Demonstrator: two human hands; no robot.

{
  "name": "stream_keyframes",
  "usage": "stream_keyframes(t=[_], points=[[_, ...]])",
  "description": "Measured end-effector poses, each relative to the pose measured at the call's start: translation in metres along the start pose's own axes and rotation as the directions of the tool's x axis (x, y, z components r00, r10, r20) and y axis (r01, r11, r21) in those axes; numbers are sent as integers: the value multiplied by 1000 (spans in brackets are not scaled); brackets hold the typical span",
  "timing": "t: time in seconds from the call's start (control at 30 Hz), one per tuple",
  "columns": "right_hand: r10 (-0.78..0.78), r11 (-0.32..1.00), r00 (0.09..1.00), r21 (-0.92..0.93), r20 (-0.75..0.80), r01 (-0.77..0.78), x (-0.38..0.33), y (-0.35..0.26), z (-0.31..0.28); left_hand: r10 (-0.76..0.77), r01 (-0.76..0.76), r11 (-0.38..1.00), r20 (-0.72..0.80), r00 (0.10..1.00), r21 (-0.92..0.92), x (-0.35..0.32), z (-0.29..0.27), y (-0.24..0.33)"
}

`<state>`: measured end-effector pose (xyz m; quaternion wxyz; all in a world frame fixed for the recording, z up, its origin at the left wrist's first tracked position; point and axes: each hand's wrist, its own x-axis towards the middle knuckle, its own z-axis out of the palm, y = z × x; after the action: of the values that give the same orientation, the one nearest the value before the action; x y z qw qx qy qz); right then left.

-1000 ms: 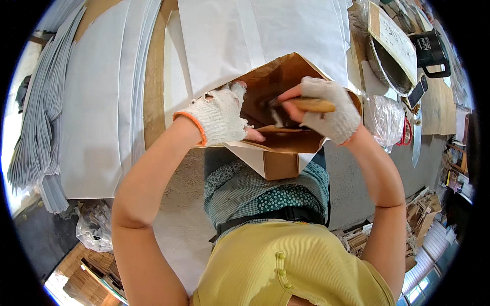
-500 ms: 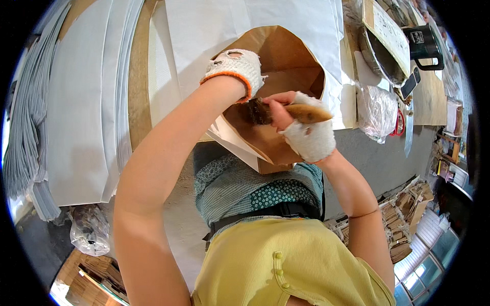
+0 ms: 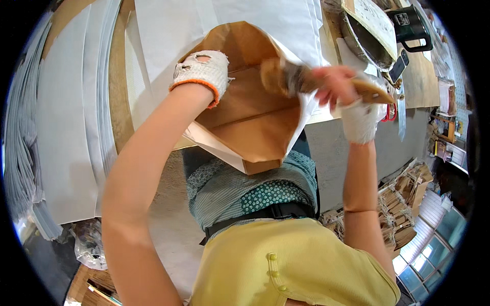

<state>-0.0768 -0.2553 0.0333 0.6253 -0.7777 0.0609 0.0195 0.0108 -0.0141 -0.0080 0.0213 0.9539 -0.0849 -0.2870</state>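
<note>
A large paper bag (image 3: 250, 125), white outside and brown inside, gapes open in front of me, with a crease across its inner face. My left hand (image 3: 204, 74), in a white knit glove with an orange cuff, is over the bag's left side. Its fingers are hidden, so its grip does not show. My right hand (image 3: 339, 89), in a similar fingerless glove, grips a wooden-handled brush (image 3: 375, 93). The brush's bristles, smeared by motion, are over the bag's right part.
White paper sheets (image 3: 173, 30) lie beyond the bag. Stacked paper (image 3: 71, 112) fills the left. At the right are a basin (image 3: 365, 43) with a board across it, a dark mug (image 3: 411, 28), a phone (image 3: 398, 66), red-handled scissors (image 3: 390, 112) and a knife (image 3: 401, 120).
My right hand has swung right and slightly up with the brush, whose bristles have left the left hand's side. My left hand and the bag have shifted left in view.
</note>
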Motion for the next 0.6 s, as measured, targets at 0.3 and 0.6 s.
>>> stream_keyframes(t=[0.3,0.6], points=[[222,366,928,908,-299,205,96,96,81,417,-213,882,-487,767,419,-34,-8,27],[-79,733,995,672,-69,105,77,95,109,-33,-187,955,-711,703,-229,-60,107,-17]])
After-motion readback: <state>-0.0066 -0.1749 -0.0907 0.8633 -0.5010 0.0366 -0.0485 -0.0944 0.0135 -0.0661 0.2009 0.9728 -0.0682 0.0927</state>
